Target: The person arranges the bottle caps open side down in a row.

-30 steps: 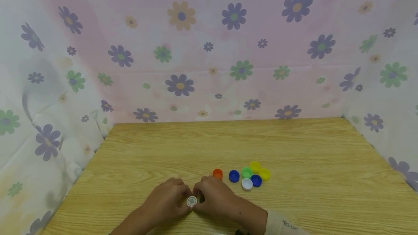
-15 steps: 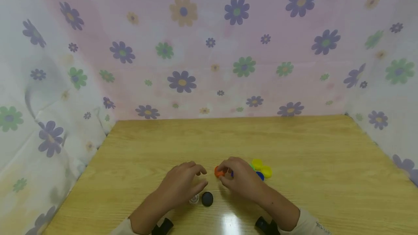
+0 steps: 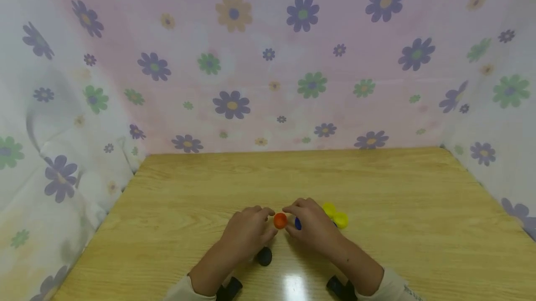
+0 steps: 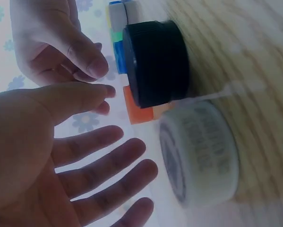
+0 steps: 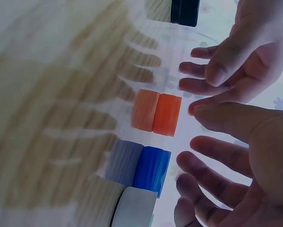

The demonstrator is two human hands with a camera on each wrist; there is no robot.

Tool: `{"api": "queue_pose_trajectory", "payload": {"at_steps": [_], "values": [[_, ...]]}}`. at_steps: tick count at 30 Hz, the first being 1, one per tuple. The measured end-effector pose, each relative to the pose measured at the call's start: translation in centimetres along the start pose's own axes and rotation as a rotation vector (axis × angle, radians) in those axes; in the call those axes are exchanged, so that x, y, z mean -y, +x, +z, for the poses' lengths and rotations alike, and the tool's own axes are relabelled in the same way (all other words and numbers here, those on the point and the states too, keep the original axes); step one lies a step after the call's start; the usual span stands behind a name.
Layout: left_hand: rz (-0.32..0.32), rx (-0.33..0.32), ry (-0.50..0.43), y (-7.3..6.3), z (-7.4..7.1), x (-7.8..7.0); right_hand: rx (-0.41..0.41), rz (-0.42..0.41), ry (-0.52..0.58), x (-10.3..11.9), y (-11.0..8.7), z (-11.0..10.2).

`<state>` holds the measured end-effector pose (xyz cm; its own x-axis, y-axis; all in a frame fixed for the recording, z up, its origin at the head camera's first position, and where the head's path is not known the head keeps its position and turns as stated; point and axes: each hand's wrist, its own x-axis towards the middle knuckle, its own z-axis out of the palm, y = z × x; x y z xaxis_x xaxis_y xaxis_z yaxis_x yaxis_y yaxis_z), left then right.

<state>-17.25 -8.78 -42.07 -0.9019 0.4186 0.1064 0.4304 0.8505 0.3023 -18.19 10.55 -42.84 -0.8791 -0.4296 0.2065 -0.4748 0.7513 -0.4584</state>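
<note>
An orange bottle cap (image 3: 280, 220) sits on the table between my two hands. My left hand (image 3: 247, 231) is at its left with fingers loosely bent; my right hand (image 3: 316, 224) is at its right, thumb and index finger spread. In the right wrist view a small gap shows between the fingertips and the orange cap (image 5: 167, 115). Nearer me lie a ribbed black cap (image 4: 156, 64) and a white cap (image 4: 200, 153) with print on its side. The left hand hides the white printed cap in the head view.
Beside the right hand are a blue cap (image 5: 151, 170), a plain white cap (image 5: 134, 208) and two yellow caps (image 3: 341, 220), partly hidden by that hand in the head view. Black wrist-camera mounts (image 3: 229, 288) show under the forearms. Floral cloth (image 3: 268, 59) surrounds the wooden table (image 3: 201, 184).
A second ago both hands held the white printed cap between them. They let go of it, leaving it beside the black cap, and moved forward and right to either side of the orange cap.
</note>
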Motion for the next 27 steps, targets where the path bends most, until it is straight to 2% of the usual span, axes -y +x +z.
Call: {"api": "queue_pose_trajectory", "payload": {"at_steps": [6,10,18,27], "values": [[-0.046,0.062,-0.016,-0.4,0.7,0.0,0.034,-0.026,-0.079,-0.2,-0.1,0.3],[-0.045,0.074,-0.025,-0.6,1.1,0.1,0.048,-0.029,-0.117,-0.2,-0.3,0.6],[-0.019,0.091,-0.015,-0.6,1.3,0.2,0.055,-0.026,-0.053,-0.3,-0.2,1.0],[0.018,0.068,-0.021,-0.4,1.2,0.2,0.093,0.002,-0.018,-0.2,0.1,0.7]]}}
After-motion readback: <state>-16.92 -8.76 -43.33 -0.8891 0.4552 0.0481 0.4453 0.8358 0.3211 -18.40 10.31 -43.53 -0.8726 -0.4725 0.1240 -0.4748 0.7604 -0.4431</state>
